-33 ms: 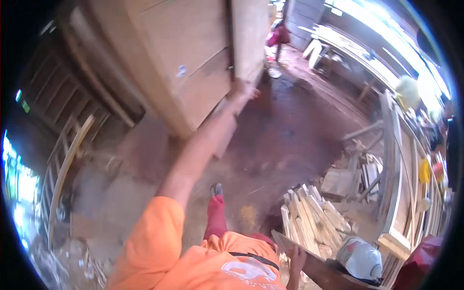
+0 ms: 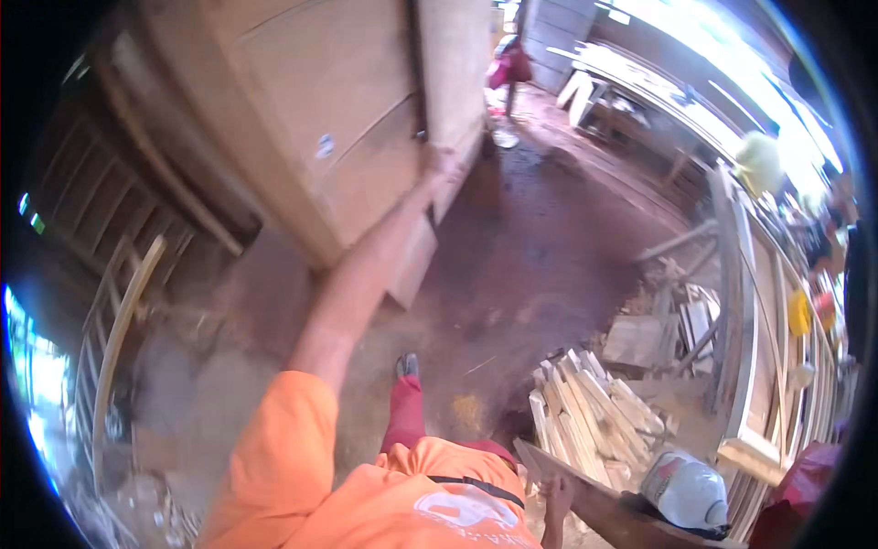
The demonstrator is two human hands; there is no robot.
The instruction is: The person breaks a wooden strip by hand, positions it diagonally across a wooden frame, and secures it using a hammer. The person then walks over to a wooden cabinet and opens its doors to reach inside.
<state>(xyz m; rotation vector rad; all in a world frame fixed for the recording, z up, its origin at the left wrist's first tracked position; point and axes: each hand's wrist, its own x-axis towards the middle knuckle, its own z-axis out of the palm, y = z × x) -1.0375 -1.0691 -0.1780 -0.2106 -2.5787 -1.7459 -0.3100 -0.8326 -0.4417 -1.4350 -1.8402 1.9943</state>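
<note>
My left arm stretches forward to a large wooden cabinet, and my left hand lies against its pale right-hand panel, just beside a dark upright gap. Its fingers are smeared, so their grip cannot be told. Below the wrist a flat piece of wood shows past my forearm; whether it joins the cabinet is unclear. Low on the right, my right hand is closed with curled fingers beside the edge of a brown board. What it holds, if anything, is hidden.
Cut wood strips lie heaped on the floor to the right, near a clear plastic jug. Long frames and boards lean at the far right. A curved wooden piece stands at left. A workbench is at the back.
The cabinet and my left hand have shifted slightly left in view. More of the flat wood piece shows below my left wrist. My right hand stays beside the board.
</note>
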